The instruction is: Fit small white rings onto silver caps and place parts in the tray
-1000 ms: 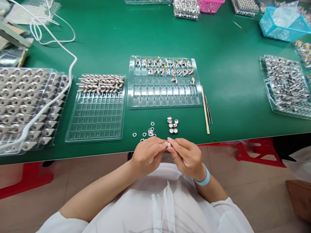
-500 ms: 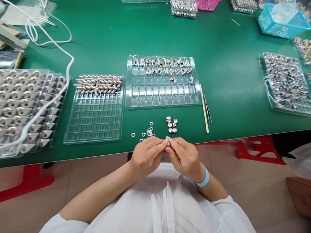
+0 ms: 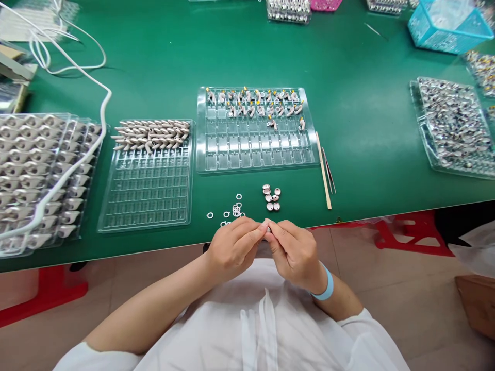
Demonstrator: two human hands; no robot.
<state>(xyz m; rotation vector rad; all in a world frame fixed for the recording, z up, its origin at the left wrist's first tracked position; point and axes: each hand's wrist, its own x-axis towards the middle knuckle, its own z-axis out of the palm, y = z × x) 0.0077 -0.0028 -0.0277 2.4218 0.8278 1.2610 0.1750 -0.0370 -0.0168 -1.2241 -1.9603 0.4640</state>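
Left hand (image 3: pixel 234 248) and right hand (image 3: pixel 296 253) pinch one small silvery part (image 3: pixel 268 230) between meeting fingertips, mostly hidden. Just beyond the grip: loose metal caps (image 3: pixel 269 206). Beyond-left: white rings (image 3: pixel 236 210). Farther out: clear tray (image 3: pixel 257 169), partly filled. Beyond-right: wooden stick (image 3: pixel 324 172), tweezers (image 3: pixel 328 172) alongside.

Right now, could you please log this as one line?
left hand: pinching small part | right hand: pinching same part | on table: white rings, round pieces

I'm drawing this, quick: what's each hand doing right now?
Left hand: closed, pinching a small, silvery-grey piece, its shape mostly hidden.
Right hand: closed, pinching that same piece.
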